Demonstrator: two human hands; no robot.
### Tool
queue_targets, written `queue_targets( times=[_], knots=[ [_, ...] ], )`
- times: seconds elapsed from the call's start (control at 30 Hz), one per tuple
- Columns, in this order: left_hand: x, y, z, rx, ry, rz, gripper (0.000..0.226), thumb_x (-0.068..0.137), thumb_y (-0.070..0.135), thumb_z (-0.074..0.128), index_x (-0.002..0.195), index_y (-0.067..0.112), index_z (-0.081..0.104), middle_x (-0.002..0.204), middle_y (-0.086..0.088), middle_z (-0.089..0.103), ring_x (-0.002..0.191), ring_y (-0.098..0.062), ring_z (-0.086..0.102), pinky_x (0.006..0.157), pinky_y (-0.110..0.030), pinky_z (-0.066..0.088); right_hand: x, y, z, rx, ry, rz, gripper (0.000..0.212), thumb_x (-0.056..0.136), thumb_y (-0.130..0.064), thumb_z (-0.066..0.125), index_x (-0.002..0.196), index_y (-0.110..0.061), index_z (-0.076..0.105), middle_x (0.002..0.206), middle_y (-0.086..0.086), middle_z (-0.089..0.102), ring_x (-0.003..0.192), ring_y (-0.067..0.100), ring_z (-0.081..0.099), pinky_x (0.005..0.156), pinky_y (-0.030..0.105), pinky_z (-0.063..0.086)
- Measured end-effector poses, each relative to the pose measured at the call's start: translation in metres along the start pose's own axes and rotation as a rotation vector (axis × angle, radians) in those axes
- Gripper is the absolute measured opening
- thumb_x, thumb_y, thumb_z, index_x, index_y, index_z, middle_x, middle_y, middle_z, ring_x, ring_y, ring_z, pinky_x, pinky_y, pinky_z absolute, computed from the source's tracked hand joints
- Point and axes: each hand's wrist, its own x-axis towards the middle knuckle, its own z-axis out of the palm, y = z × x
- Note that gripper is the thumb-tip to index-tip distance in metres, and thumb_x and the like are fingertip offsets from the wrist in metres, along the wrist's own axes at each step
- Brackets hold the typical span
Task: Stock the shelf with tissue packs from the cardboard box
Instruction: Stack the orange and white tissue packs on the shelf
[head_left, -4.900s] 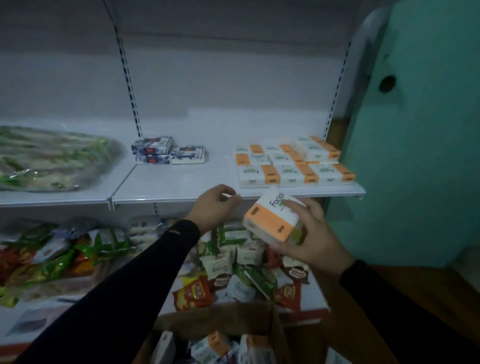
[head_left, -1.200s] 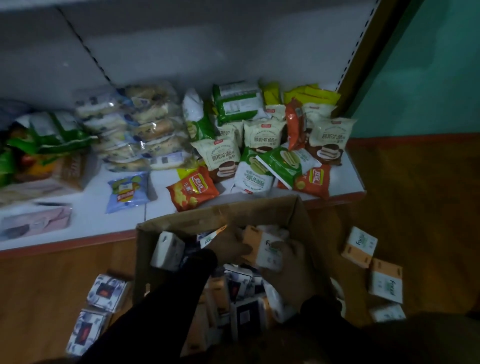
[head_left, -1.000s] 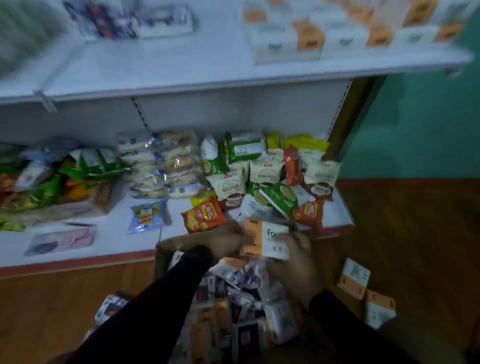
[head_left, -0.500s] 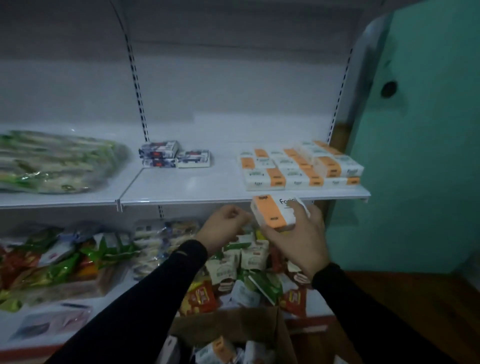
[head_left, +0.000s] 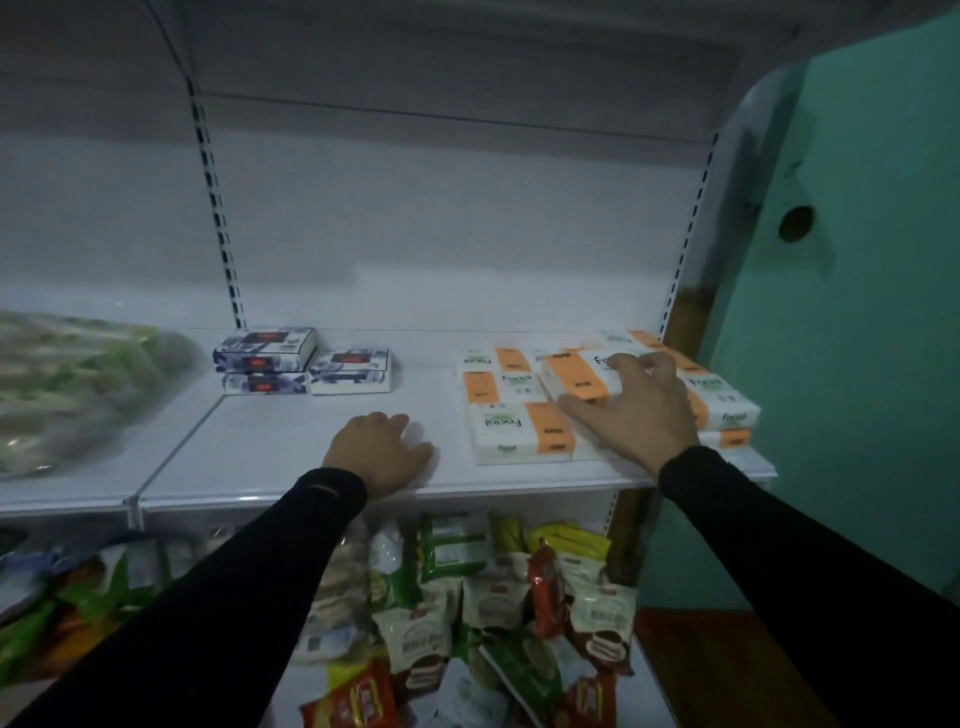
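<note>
A small shop: white slotted shelving (head_left: 363, 467) carries tissue packs (head_left: 519, 431), with snack packets (head_left: 498, 613) on the lower tier.

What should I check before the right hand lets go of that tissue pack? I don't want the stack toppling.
1. Right hand on the tissue pack: ok, fingers curled over it.
2. Pack resting on the orange-and-white stack: ok, on the second layer.
3. Pack square with neighbours: cannot tell, hand covers part.
4. Left hand clear of the stack: ok, resting on the shelf.
5. Blue boxes out of the way: ok.

White-and-orange tissue packs (head_left: 522, 431) (green logo), white shelf (head_left: 291, 447), black sleeves (head_left: 249, 571).
</note>
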Motion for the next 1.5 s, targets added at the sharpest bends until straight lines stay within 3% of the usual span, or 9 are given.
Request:
queue_targets(
  times=[0.07, 0.23, 0.43, 0.57, 0.67, 0.93, 1.17, 1.3, 1.5],
  knots=[
    [0.014, -0.005, 0.009, 0.047, 0.009, 0.002, 0.051, 0.083, 0.057, 0.030, 0.101, 0.017, 0.056, 0.103, -0.008, 0.057, 0.103, -0.028, 0.053, 0.086, -0.037, 0.042, 0.029, 0.001, 0.015, -0.024, -0.014, 0.023, 0.086, 0.071, -0.073, 0.060, 0.140, -0.024, 0.044, 0.147, 0.006, 0.028, 0.131, 0.033, 0.038, 0.107, 0.042, 0.038],
    [0.026, -0.011, 0.022, 0.048, 0.069, 0.017, 0.036, 0.086, 0.058, 0.031, 0.088, 0.024, 0.043, 0.089, -0.001, 0.044, 0.094, -0.022, 0.042, 0.086, -0.038, 0.038, 0.087, -0.005, 0.051, -0.066, -0.029, 0.015, 0.086, 0.072, -0.073, 0.057, 0.139, -0.021, 0.043, 0.142, 0.009, 0.032, 0.127, 0.034, 0.040, 0.102, 0.043, 0.041],
    [0.029, -0.014, 0.026, 0.041, 0.084, 0.022, 0.037, 0.084, 0.061, 0.031, 0.087, 0.026, 0.043, 0.089, 0.001, 0.043, 0.094, -0.020, 0.040, 0.087, -0.039, 0.037, 0.114, -0.007, 0.073, -0.252, -0.085, -0.006, 0.089, 0.073, -0.082, 0.036, 0.137, -0.020, 0.044, 0.140, 0.013, 0.040, 0.130, 0.034, 0.038, 0.103, 0.048, 0.037],
    [0.029, -0.014, 0.027, 0.035, 0.099, 0.027, 0.037, 0.084, 0.061, 0.031, 0.086, 0.025, 0.042, 0.087, 0.002, 0.042, 0.095, -0.021, 0.042, 0.085, -0.039, 0.037, 0.111, -0.006, 0.077, -0.157, -0.093, -0.166, 0.071, 0.092, -0.062, 0.038, 0.143, -0.013, 0.043, 0.148, 0.013, 0.039, 0.139, 0.029, 0.031, 0.113, 0.042, 0.027],
    [0.028, -0.014, 0.027, 0.034, 0.096, 0.032, 0.037, 0.085, 0.060, 0.031, 0.087, 0.025, 0.043, 0.089, 0.002, 0.044, 0.096, -0.020, 0.042, 0.085, -0.038, 0.036, 0.110, -0.004, 0.079, -0.182, -0.223, -0.240, 0.061, 0.097, -0.057, 0.034, 0.138, -0.013, 0.045, 0.134, 0.012, 0.049, 0.131, 0.030, 0.040, 0.108, 0.039, 0.033],
    [0.029, -0.015, 0.028, 0.039, 0.093, 0.029, 0.040, 0.083, 0.062, 0.029, 0.091, 0.027, 0.045, 0.093, 0.003, 0.045, 0.099, -0.018, 0.041, 0.087, -0.037, 0.036, 0.132, -0.006, 0.091, -0.254, -0.303, -0.179, 0.066, 0.092, -0.065, 0.019, 0.129, -0.018, 0.046, 0.131, 0.014, 0.048, 0.128, 0.033, 0.040, 0.108, 0.047, 0.033],
    [0.030, -0.017, 0.030, 0.031, 0.101, 0.021, 0.039, 0.083, 0.063, 0.029, 0.093, 0.028, 0.045, 0.094, 0.004, 0.045, 0.100, -0.018, 0.041, 0.089, -0.037, 0.036, 0.148, -0.008, 0.101, -0.270, -0.271, -0.148, 0.094, 0.074, -0.077, -0.002, 0.133, -0.019, 0.042, 0.135, 0.016, 0.047, 0.129, 0.035, 0.040, 0.108, 0.050, 0.033],
    [0.031, -0.016, 0.029, 0.027, 0.106, 0.020, 0.038, 0.083, 0.063, 0.029, 0.092, 0.029, 0.044, 0.093, 0.004, 0.045, 0.100, -0.018, 0.041, 0.089, -0.037, 0.037, 0.161, -0.001, 0.108, -0.286, -0.282, -0.171, 0.119, 0.059, -0.084, -0.027, 0.137, -0.022, 0.039, 0.142, 0.016, 0.043, 0.131, 0.037, 0.036, 0.108, 0.052, 0.031],
    [0.027, -0.013, 0.023, 0.038, 0.087, 0.009, 0.040, 0.084, 0.061, 0.033, 0.093, 0.026, 0.050, 0.095, 0.004, 0.049, 0.099, -0.018, 0.043, 0.087, -0.036, 0.037, 0.131, -0.011, 0.079, -0.118, -0.204, -0.202, 0.083, 0.085, -0.071, 0.014, 0.148, -0.020, 0.035, 0.153, 0.011, 0.036, 0.142, 0.028, 0.029, 0.116, 0.045, 0.024]
  ],
)
